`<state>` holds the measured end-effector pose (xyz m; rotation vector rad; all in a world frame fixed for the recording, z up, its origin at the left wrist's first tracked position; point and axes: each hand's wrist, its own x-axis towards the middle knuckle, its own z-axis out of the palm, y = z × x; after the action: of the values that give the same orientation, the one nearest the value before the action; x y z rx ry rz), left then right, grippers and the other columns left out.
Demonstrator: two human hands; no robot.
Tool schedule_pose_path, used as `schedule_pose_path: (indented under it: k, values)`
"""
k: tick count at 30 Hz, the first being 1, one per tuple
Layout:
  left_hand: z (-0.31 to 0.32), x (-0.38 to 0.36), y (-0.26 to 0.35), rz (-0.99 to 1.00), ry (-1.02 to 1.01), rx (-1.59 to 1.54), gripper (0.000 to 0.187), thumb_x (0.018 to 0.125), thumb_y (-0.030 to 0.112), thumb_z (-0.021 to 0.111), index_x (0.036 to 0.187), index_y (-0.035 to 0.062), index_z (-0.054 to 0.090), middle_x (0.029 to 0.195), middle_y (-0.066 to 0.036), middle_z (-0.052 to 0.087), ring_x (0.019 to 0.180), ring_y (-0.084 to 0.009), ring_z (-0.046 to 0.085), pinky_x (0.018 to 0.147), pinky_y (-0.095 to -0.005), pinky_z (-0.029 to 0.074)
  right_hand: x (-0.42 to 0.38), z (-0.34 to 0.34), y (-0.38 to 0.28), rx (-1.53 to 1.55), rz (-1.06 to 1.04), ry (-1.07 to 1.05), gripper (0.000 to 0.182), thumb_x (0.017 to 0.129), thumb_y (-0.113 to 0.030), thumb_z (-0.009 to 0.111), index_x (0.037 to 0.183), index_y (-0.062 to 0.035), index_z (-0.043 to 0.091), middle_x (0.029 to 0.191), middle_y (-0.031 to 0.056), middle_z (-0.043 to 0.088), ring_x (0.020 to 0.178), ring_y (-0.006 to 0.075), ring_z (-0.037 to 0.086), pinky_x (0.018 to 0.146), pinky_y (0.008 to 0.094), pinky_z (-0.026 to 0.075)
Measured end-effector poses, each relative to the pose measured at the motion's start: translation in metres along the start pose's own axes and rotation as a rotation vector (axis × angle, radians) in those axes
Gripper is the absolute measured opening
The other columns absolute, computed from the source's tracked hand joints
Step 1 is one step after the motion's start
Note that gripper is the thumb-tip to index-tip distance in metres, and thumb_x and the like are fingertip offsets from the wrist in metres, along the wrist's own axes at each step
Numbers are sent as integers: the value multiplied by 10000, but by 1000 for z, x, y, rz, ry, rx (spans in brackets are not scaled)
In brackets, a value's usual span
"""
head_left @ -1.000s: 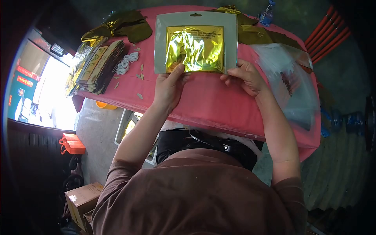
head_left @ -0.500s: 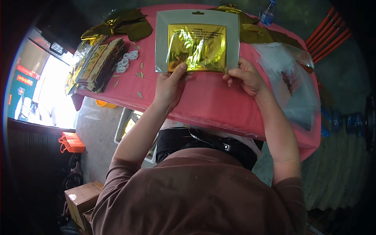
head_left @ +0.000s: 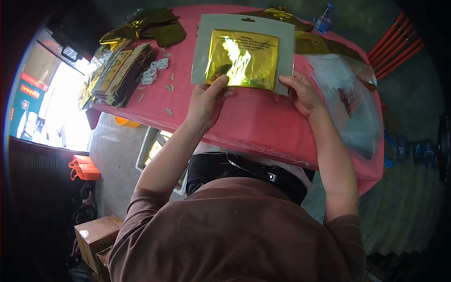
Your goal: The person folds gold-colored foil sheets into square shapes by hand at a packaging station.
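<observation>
I hold a grey packet (head_left: 244, 54) with gold foil inside it above the pink table (head_left: 253, 127). My left hand (head_left: 206, 101) pinches its lower edge, thumb on the foil window. My right hand (head_left: 303, 94) grips the packet's lower right corner. A hang hole shows at the packet's top edge.
A stack of finished foil packets (head_left: 117, 73) lies at the table's left, with white loops (head_left: 155, 70) and paper scraps beside it. Loose gold foil (head_left: 150, 28) lies at the back. Clear plastic bags (head_left: 347, 98) sit on the right. A water bottle (head_left: 324, 19) stands far back.
The packet has shifted slightly right and tilted clockwise. My right hand moved up along its right corner; my left hand stayed at the lower edge.
</observation>
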<state>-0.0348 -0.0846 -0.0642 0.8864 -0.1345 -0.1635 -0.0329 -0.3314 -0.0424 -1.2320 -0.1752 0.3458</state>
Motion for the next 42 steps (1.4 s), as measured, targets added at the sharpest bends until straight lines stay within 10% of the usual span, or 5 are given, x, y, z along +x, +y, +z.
schedule_pose_path:
  k: [18,26,34,35,42]
  values:
    - [5,-23,12,24,-74,-69,228,895,91,556,1106,2,558,1055,-91,616,929,-168,608,829,-309,503,-3,11,4,-99,-178,-37,231,879,-147,583,1074,-24,605,939,55,653,843,127,614,741,277,491]
    - [-141,-108,108,16,-111,-121,307,781,82,608,1079,29,557,1023,-81,604,974,-246,577,898,-441,445,1,-1,1,-108,-44,-114,297,945,-226,473,1128,-6,553,853,65,610,752,124,578,675,233,477]
    - [-344,-261,62,-202,435,-110,68,857,101,524,857,51,570,762,13,584,609,-89,533,526,-180,449,2,5,3,-159,-13,-89,267,945,-200,466,1093,-1,566,807,49,598,675,103,545,627,222,462]
    - [-345,-277,36,-108,604,-58,218,858,84,522,1063,12,538,1038,-97,627,879,-193,627,761,-316,523,2,5,4,-169,-3,-74,265,944,-200,469,1092,-3,567,805,47,598,670,102,545,623,221,461]
    - [-390,-294,-58,-269,987,-71,302,838,75,566,1128,105,487,1034,-71,594,915,-211,609,765,-380,522,3,1,5,-170,18,-44,261,940,-197,477,1095,-7,567,807,44,598,659,98,546,612,200,452]
